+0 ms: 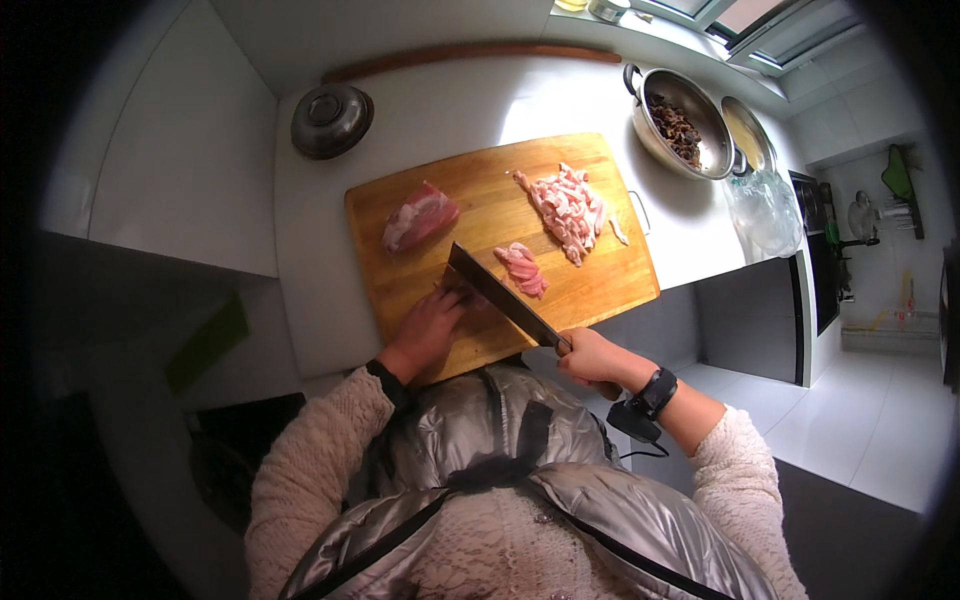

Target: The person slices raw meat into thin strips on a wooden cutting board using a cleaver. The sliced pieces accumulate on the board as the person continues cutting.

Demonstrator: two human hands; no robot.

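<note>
My right hand (pixel 592 358) grips the handle of a cleaver (pixel 504 297), whose dark blade slants up and left over a wooden cutting board (pixel 480 172). My left hand (pixel 426 330) rests at the board's near left part, its fingertips at a piece of raw meat (pixel 474 298) that the blade and fingers partly hide. Just right of the blade lie several overlapping meat slices (pixel 525 270). A larger raw chunk (pixel 420 217) sits at the board's upper left, and a pile of pale pink meat strips (pixel 566 210) is at its upper right, with a loose strip beside it.
A steel pot (pixel 684 124) holding dark, ragged food stands on the white counter at the back right. Beside it are a round metal dish (pixel 748 135) and a clear plastic bag (pixel 766 214). An upturned metal bowl (pixel 330 120) is at the back left.
</note>
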